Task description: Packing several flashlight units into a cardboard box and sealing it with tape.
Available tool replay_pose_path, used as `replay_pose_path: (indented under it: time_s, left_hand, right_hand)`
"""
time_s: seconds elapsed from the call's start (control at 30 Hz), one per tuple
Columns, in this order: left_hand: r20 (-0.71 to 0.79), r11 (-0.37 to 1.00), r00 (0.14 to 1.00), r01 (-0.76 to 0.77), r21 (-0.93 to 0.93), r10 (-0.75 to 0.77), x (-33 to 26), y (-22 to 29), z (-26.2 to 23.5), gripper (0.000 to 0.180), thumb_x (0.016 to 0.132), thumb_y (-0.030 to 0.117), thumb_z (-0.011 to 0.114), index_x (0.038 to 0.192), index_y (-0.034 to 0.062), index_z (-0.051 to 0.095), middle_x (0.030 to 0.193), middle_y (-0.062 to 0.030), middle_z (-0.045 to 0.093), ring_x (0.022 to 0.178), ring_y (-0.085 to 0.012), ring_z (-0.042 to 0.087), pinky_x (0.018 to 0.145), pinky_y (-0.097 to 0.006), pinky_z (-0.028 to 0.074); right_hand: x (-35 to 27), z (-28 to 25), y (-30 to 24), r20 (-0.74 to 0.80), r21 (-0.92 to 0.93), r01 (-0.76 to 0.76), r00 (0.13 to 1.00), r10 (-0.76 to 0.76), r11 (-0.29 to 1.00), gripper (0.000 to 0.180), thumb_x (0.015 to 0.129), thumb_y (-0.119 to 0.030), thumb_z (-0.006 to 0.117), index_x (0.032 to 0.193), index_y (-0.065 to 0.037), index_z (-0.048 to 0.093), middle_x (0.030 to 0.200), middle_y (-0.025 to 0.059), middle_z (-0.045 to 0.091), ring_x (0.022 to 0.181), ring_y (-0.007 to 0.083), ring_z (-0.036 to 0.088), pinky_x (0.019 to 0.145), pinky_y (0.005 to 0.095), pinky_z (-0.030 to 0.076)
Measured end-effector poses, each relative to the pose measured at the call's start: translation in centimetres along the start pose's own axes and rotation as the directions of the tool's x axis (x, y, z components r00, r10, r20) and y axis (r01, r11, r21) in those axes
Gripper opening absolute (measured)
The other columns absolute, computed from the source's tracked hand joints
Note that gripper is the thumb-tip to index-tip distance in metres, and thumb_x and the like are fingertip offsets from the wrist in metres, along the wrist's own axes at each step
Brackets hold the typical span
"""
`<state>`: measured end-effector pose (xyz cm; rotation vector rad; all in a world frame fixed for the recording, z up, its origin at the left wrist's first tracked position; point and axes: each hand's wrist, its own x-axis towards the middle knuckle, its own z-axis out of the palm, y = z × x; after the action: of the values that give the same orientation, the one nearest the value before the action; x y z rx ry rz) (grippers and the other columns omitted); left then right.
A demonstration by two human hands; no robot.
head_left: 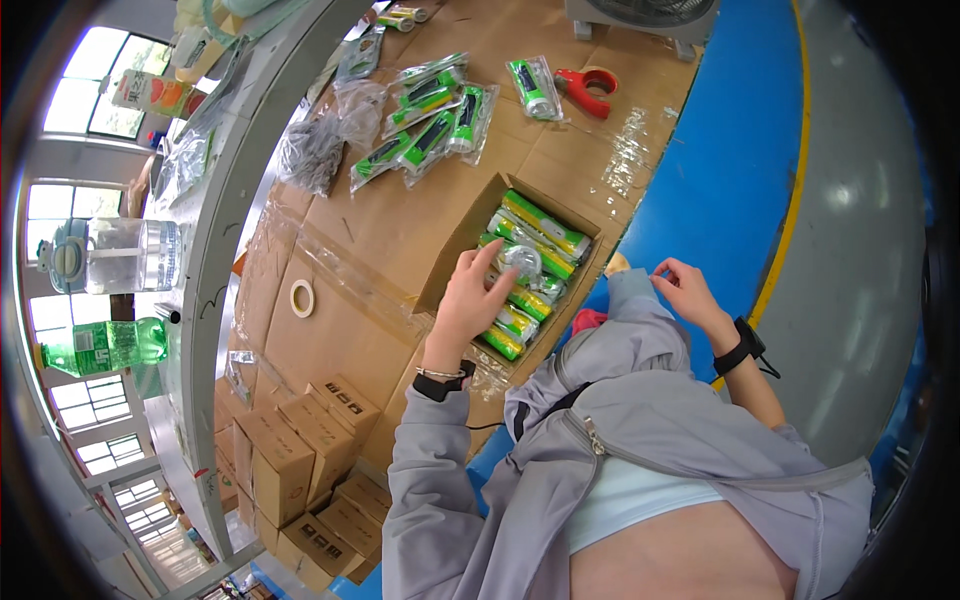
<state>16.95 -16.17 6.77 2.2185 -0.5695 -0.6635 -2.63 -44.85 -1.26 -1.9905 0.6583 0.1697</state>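
Observation:
An open cardboard box (pixel 459 244) stands on the cardboard-covered table, packed with green and yellow cylindrical items (pixel 545 226) in clear plastic wrap. My left hand (pixel 468 298) reaches over the box's left side with its fingers spread. Its fingertips are at a shiny clear plastic part (pixel 521 262) among the packs; whether they press on it I cannot tell. My right hand (pixel 690 292) is to the right of the box, over the blue surface, with loosely bent fingers, a gap between thumb and forefinger, and no object visible in it.
Several bagged green items (pixel 432 138) lie farther back beside crumpled plastic bags (pixel 312 152). One more bagged item (pixel 533 88) sits near a red tape dispenser (pixel 588 92). A tape roll (pixel 302 298) lies left; stacked cartons (pixel 275 455) stand at lower left. Bottles (pixel 105 345) line the shelf.

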Motion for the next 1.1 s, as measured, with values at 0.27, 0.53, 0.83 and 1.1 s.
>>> replay_pose_path:
  time_s: [0.27, 0.53, 0.83, 1.1]
  left_hand:
    - [0.203, 0.661, 0.874, -0.469, 0.585, 0.441, 1.5, -2.3, 4.9, 0.064, 0.061, 0.014, 0.071, 0.122, 0.0127, 0.055, 0.126, -0.0126, 0.051, 0.111, -0.0319, 0.049, 0.094, -0.042, 0.042]
    - [0.317, 0.631, 0.829, -0.557, 0.539, 0.461, 1.6, -2.4, 6.8, 0.047, 0.062, 0.001, 0.065, 0.108, 0.0081, 0.054, 0.104, -0.0078, 0.058, 0.102, -0.0268, 0.054, 0.091, -0.043, 0.039]
    - [-0.754, 0.946, 0.619, -0.323, 0.008, 0.218, -7.0, -2.0, -4.9, 0.048, 0.073, 0.005, 0.071, 0.115, 0.0053, 0.048, 0.106, -0.0108, 0.055, 0.104, -0.0199, 0.056, 0.086, -0.032, 0.047]
    - [-0.775, 0.643, 0.068, -0.514, -0.567, -0.629, -16.5, -10.1, -4.4, 0.04, 0.091, 0.015, 0.058, 0.125, 0.0029, 0.042, 0.121, -0.0163, 0.051, 0.109, -0.0248, 0.056, 0.085, -0.035, 0.053]
  right_hand:
    - [4.4, 2.7, -7.1, 0.042, 0.13, 0.22, 0.973, -0.227, 0.967, 0.018, 0.084, -0.016, 0.061, 0.088, 0.001, 0.06, 0.065, 0.0073, 0.058, 0.055, 0.0128, 0.051, 0.052, 0.0284, 0.041]
    - [6.6, 2.3, -10.9, 0.111, -0.123, 0.323, 0.944, -0.311, 0.938, 0.012, 0.072, -0.009, 0.06, 0.07, 0.002, 0.056, 0.056, 0.0095, 0.054, 0.05, 0.0153, 0.05, 0.047, 0.0297, 0.039]
    - [8.3, 1.8, -16.1, 0.249, -0.068, 0.436, 0.878, -0.408, 0.897, 0.017, 0.083, -0.015, 0.061, 0.092, -0.001, 0.06, 0.063, 0.01, 0.057, 0.057, 0.0174, 0.054, 0.053, 0.0307, 0.042]
    - [10.2, 9.9, -15.8, 0.827, -0.465, 0.811, 0.541, -0.152, 0.355, 0.022, 0.076, -0.018, 0.058, 0.087, -0.001, 0.068, 0.08, 0.0168, 0.067, 0.081, 0.033, 0.066, 0.07, 0.0421, 0.052]
